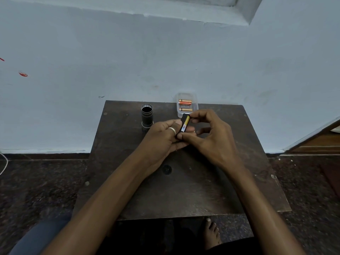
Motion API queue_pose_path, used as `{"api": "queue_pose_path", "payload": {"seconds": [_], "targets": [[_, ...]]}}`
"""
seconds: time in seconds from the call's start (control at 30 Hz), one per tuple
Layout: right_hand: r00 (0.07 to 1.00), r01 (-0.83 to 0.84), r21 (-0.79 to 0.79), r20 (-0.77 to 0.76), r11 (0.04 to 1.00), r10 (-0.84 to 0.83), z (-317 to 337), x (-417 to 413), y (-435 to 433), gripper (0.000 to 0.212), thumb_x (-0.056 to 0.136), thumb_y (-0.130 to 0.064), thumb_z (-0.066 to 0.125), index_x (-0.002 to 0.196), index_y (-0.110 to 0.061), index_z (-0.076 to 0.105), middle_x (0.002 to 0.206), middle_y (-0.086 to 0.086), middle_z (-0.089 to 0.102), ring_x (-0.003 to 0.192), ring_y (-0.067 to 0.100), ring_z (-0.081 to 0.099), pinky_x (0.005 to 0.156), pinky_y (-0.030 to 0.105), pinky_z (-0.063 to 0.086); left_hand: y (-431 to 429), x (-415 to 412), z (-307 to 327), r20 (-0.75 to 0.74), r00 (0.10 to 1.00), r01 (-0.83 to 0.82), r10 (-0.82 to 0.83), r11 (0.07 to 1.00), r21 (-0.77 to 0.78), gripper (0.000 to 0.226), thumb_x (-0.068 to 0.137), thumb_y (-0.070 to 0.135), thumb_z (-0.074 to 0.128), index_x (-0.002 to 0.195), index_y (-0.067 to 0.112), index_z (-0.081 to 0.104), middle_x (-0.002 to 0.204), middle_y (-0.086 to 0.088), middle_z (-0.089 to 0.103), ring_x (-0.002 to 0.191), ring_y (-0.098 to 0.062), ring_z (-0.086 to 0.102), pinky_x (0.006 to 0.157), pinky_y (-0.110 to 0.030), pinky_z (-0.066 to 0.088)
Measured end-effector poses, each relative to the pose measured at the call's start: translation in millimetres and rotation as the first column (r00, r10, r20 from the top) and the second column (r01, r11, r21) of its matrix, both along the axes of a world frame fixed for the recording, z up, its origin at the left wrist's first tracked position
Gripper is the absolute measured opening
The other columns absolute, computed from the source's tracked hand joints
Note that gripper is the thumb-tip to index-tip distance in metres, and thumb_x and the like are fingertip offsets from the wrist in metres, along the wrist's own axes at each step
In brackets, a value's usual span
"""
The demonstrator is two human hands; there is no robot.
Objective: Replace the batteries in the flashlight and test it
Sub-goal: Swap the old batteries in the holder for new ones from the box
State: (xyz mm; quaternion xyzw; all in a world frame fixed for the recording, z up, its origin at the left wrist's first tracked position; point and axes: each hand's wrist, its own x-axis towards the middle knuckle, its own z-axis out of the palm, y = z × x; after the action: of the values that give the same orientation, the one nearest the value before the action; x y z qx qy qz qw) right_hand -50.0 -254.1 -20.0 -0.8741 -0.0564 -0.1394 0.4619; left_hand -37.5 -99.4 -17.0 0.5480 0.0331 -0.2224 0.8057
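left hand (161, 134) grips battery holder (182, 120) | right hand (211, 134) pinches yellow battery (186, 123) in it | flashlight body (147, 115) upright, left of hands

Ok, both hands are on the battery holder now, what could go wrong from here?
1. The battery sits in the holder, held by the left hand, with the right hand pinching its ends; it could spring out and roll away.
2. The flashlight body stands upright close to the left hand; a nudge could topple it.
3. The clear box sits at the table's far edge and might get pushed off.
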Motion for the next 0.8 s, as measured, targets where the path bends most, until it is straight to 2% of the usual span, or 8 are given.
{"api": "queue_pose_path", "payload": {"seconds": [0.1,0.33,0.5,0.6,0.67,0.8], "targets": [[1.0,-0.017,-0.03,0.002,0.999,0.017,0.6,0.1,-0.1,0.051,0.069,-0.032,0.09,0.113,-0.023,0.066,0.11,-0.014,0.068,0.102,0.004,0.065,0.078,0.027,0.058,0.8,0.2,-0.4,-0.002,1.0,0.01,-0.01,1.0,0.018,0.03,0.105,0.016,0.041,0.121,0.0,0.061,0.109,-0.018,0.072,0.094,-0.018,0.074,0.082,-0.029,0.06],[1.0,-0.027,-0.041,-0.015,0.999,0.027,1.4,-0.5,-2.2,0.049,0.068,-0.031,0.091,0.108,-0.022,0.064,0.105,-0.008,0.069,0.09,0.006,0.068,0.075,0.014,0.055,0.4,-0.4,-0.8,0.023,1.0,0.019,-0.02,0.998,0.055,0.029,0.105,0.015,0.042,0.123,0.001,0.06,0.112,-0.021,0.071,0.1,-0.022,0.073,0.084,-0.029,0.06],[0.999,-0.026,-0.019,-0.03,1.0,0.025,0.9,0.1,-1.9,0.05,0.066,-0.03,0.092,0.106,-0.021,0.063,0.103,-0.006,0.07,0.088,0.007,0.07,0.077,0.018,0.058,-1.4,-0.9,-2.2,0.038,0.999,0.008,-0.011,0.998,0.06,0.028,0.104,0.015,0.042,0.12,0.002,0.061,0.106,-0.017,0.073,0.092,-0.017,0.074,0.078,-0.025,0.059],[1.0,-0.01,-0.01,-0.015,1.0,0.009,0.0,-0.5,0.2,0.051,0.067,-0.027,0.092,0.108,-0.021,0.061,0.106,-0.006,0.068,0.088,0.008,0.07,0.074,0.02,0.058,-2.6,-1.2,-1.9,0.046,0.999,-0.015,0.012,0.998,0.062,0.024,0.105,0.015,0.042,0.107,0.01,0.065,0.096,-0.011,0.075,0.087,-0.014,0.074,0.075,-0.022,0.059],[1.0,0.005,-0.008,0.022,1.0,-0.005,-0.4,-0.4,1.4,0.05,0.068,-0.024,0.092,0.108,-0.019,0.061,0.107,-0.004,0.065,0.091,0.011,0.067,0.072,0.026,0.057,-3.2,-1.0,-1.9,0.047,0.998,-0.038,0.036,0.998,0.058,0.024,0.105,0.015,0.042,0.099,0.014,0.065,0.095,-0.011,0.074,0.085,-0.012,0.074,0.075,-0.022,0.059],[1.0,-0.011,0.137,-0.009,0.99,0.013,2.4,0.5,1.1,0.03,0.077,-0.017,0.086,0.097,-0.021,0.064,0.093,-0.004,0.07,0.087,0.011,0.068,0.067,0.035,0.058,-2.6,-0.6,-3.2,0.032,0.998,-0.048,0.047,0.998,0.049,0.025,0.105,0.015,0.042,0.108,0.006,0.065,0.107,-0.015,0.072,0.095,-0.016,0.072,0.084,-0.027,0.059]]}}
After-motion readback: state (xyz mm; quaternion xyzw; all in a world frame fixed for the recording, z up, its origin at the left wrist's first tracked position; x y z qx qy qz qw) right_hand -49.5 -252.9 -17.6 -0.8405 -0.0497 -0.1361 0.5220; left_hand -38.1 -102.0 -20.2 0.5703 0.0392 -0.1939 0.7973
